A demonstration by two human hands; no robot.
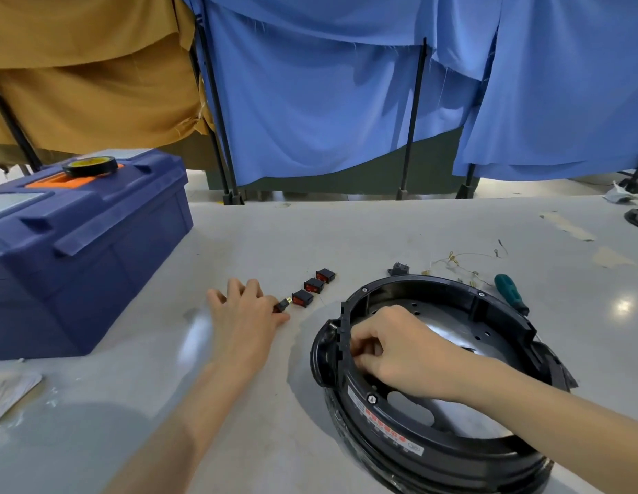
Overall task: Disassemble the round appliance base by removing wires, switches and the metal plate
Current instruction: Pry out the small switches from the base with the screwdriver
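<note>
Pinching a black part [282, 305] with left hand [244, 317] on desk [239, 404], beside three switches [314, 285]; curling right hand [392, 351] inside base [399, 443], partly covering plate [453, 333], hiding whether anything is being held.

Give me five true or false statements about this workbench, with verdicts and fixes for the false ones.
Three red rocker switches lie in a row on the grey table. True.
The right hand holds the green-handled screwdriver. False: it lies on the table beyond the round black plastic base.
A shiny metal plate sits inside the base. True.
The black tape roll lies on the table. False: it sits on the blue plastic toolbox.
The left hand pinches a small black part. True.
</note>
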